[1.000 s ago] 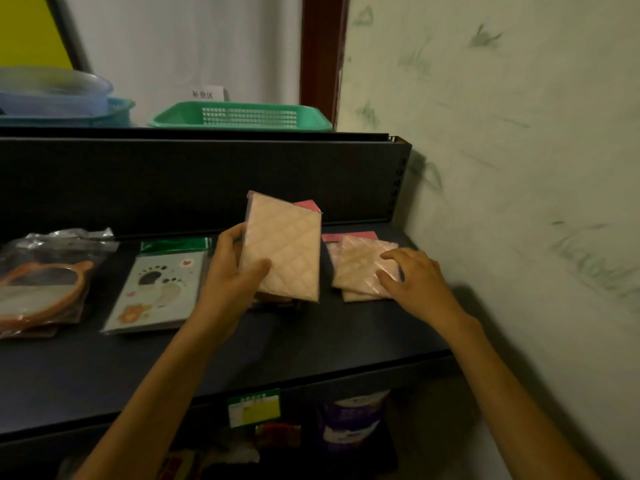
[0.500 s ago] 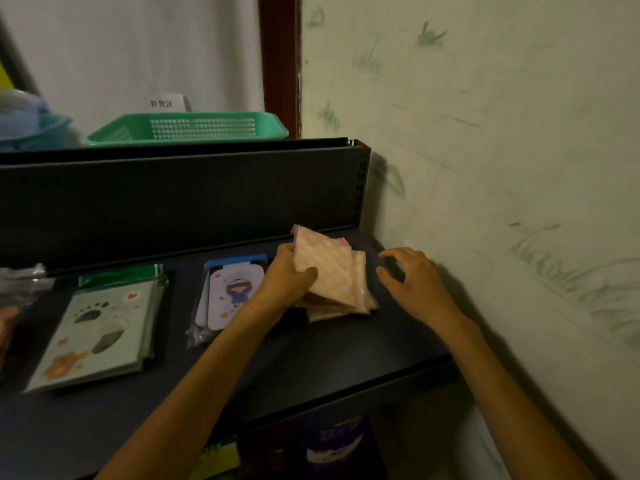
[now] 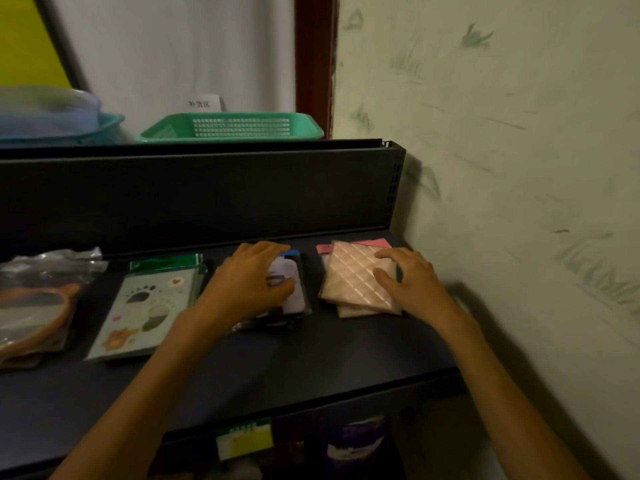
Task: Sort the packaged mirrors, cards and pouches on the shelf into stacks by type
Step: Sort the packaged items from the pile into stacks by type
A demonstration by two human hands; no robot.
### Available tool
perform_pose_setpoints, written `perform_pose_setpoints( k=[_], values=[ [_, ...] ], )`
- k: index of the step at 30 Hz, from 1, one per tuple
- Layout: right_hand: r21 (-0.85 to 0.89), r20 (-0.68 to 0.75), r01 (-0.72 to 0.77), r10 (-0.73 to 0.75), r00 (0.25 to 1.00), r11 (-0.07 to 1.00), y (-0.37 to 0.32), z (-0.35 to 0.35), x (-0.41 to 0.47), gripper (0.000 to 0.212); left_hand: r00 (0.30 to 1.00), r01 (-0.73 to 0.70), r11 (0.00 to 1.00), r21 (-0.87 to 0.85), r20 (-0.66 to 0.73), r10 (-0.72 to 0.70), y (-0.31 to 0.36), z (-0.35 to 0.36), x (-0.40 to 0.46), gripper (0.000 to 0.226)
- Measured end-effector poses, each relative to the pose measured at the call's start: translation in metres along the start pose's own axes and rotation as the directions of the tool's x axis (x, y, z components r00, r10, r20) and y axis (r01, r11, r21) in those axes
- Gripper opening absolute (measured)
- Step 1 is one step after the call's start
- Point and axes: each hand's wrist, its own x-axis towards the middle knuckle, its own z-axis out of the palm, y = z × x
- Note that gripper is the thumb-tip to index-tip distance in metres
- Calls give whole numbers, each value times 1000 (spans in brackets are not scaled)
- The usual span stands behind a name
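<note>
Shelf-edge tag [image 3: 244, 442] yellow-green, print unreadable. Left hand [image 3: 250, 285] flat, fingers spread on packaged card [image 3: 293, 289], gripping nothing. Right hand [image 3: 410, 283] palm-down, fingers loosely curled on quilted pouch stack [image 3: 353, 282] at shelf [image 3: 311, 355] right end. Far sign [image 3: 201, 103]: "补货区".

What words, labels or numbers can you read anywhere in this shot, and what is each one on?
"补货区": white sign behind the green basket.
Green and yellow tag on the shelf edge: print too blurred to read.
Purple pack below the shelf: print too blurred to read.
Paw-print card: pictures only, no readable words.
Pouches under the right hand: no text visible.
</note>
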Motion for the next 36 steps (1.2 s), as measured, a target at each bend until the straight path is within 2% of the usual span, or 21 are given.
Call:
perform_pose_setpoints(
  k=[5, 10, 13, 16, 19, 24, 27, 32, 36],
  values=[
    [3, 75, 81, -81, 994, 997, -47, 25, 4, 46, 996, 89, 990, 108, -4, -89, -46, -25, -36, 60],
    [-11, 110, 180, -177, 978, 984, -108, 51, -2, 40, 984, 172, 970, 169, -64, -163, -102, -58, -81, 67],
    [-2, 105, 233, -232, 967, 972, -155, 74, -9, 39, 982, 190, 968, 163, -48, -184, -140, -81, -117, 68],
    [9, 124, 284, -283, 951, 959, -207, 98, -22, 43, 982, 179, 963, 200, -104, -161, -177, -103, -155, 66],
    [31, 130, 329, -330, 935, 944, -271, 129, -41, 43, 971, 226, 953, 201, -121, -205, -221, -128, -201, 60],
    [48, 154, 398, -401, 903, 916, -370, 179, -77, 43, 947, 307, 928, 210, -167, -275, -297, -159, -272, 66],
    [45, 171, 425, -426, 888, 904, -424, 207, -90, 44, 928, 367, 911, 189, -145, -344, -338, -179, -314, 67],
    [95, 226, 502, -509, 830, 860, -508, 246, -97, 43, 904, 418, 899, 134, -154, -398, -405, -211, -371, 64],
    [66, 280, 567, -560, 779, 821, -571, 287, -99, 45, 870, 484, 865, 132, -177, -460, -458, -230, -407, 65]
  ],
)
